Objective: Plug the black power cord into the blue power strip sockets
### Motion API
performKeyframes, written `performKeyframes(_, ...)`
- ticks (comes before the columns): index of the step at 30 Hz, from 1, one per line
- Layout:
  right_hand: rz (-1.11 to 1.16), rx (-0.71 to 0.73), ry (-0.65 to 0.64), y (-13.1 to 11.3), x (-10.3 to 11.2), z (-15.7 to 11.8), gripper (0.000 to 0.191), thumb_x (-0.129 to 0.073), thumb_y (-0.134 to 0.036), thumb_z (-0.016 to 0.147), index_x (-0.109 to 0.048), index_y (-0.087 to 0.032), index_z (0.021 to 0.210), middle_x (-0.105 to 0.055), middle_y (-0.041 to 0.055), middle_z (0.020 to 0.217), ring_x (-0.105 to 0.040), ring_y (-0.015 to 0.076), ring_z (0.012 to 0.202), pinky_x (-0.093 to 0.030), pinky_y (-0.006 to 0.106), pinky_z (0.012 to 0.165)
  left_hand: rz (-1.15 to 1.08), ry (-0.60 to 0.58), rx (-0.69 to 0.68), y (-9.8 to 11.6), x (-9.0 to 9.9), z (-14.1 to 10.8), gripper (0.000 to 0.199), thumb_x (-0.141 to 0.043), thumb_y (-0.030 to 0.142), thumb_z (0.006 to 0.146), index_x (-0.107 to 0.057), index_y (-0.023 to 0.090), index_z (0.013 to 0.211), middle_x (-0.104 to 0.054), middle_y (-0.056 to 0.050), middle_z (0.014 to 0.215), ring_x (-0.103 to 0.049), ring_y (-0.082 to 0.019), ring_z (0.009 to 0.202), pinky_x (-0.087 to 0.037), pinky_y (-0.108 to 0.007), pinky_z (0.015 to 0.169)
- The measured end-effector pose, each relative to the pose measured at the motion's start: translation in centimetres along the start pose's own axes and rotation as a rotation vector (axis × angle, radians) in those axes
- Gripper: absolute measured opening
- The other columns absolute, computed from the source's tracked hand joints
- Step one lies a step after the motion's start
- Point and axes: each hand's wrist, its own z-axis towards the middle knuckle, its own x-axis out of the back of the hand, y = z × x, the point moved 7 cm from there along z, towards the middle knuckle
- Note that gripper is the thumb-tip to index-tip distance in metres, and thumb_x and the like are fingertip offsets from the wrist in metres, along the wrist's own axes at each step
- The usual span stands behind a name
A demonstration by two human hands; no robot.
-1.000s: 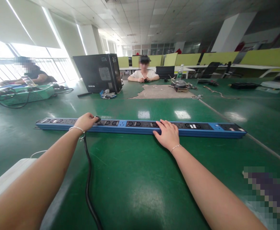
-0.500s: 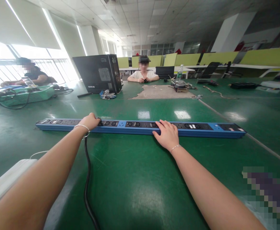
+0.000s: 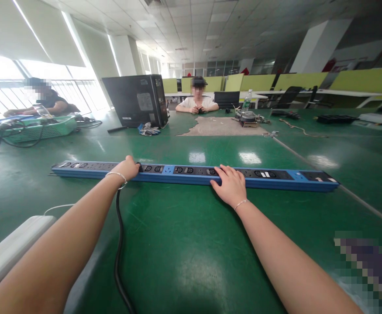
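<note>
A long blue power strip [image 3: 191, 178] with black socket panels lies crosswise on the green table. My left hand [image 3: 128, 168] is closed around a black plug [image 3: 139, 166] at the strip's sockets, left of its middle; most of the plug is hidden by the fingers. From under that hand a thick black cable [image 3: 119, 244] runs down towards the near edge. My right hand [image 3: 230, 183] rests on the strip right of its middle, fingers spread over the sockets and the thumb at the front side.
At the back stand a black computer case [image 3: 133, 100], gloves [image 3: 149, 129] and a bottle [image 3: 247, 99]. A green basket [image 3: 53, 127] with cables sits at the left. A white bar-shaped object [image 3: 17, 248] lies near my left arm. Two people sit across the table.
The view has shifted slightly, so everything sits a little further right and lower. Both hands keep the same places on the power strip.
</note>
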Motion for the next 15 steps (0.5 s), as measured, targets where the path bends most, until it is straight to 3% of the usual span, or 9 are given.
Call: performKeyframes(15,-0.002,-0.001,0.007,0.0,0.0,0.0,0.047,-0.049,-0.042,0.083,-0.054,-0.023,0.125,-0.05,0.0064,0.135,-0.038,0.0245,0.126,-0.022,0.043,0.103,-0.04,0.073,0.039,-0.1,-0.4,-1.4,0.043,-0.03,0.04,0.085,-0.042,0.009,0.112,-0.064,-0.028,0.105,-0.062,-0.035,0.101,-0.045,-0.042,0.08)
